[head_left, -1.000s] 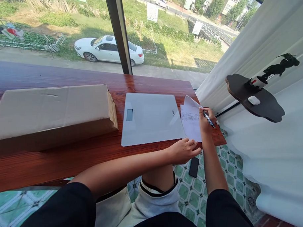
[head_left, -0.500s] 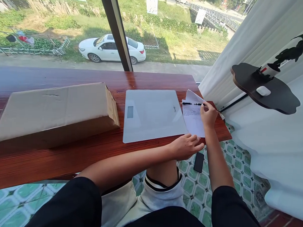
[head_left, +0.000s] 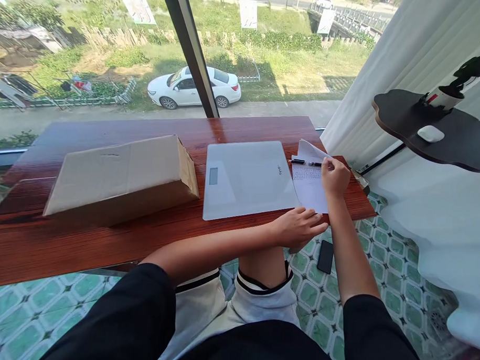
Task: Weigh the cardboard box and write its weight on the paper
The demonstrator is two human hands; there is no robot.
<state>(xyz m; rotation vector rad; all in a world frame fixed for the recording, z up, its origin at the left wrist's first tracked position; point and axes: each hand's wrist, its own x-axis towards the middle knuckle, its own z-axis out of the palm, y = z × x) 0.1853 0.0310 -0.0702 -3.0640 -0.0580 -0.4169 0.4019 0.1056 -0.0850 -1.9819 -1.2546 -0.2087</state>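
While the black pen (head_left: 305, 163) lay across the printed white paper sheet (head_left: 308, 185) at the surface's (head_left: 104, 243) right edge, the right hand (head_left: 334, 177), loosely curled, seemingly touched its end; the left hand (head_left: 299, 228) lay open, pinning the sheet's near corner.

The wooden table (head_left: 143, 239) carries a cardboard box (head_left: 122, 176), scale (head_left: 248, 180), paper (head_left: 308, 185) and pen (head_left: 306, 163).

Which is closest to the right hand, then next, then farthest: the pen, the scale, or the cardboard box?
From the right hand:
1. Pen, just left of the fingers, lying on the paper.
2. Scale, middle of the table.
3. Cardboard box, far left.
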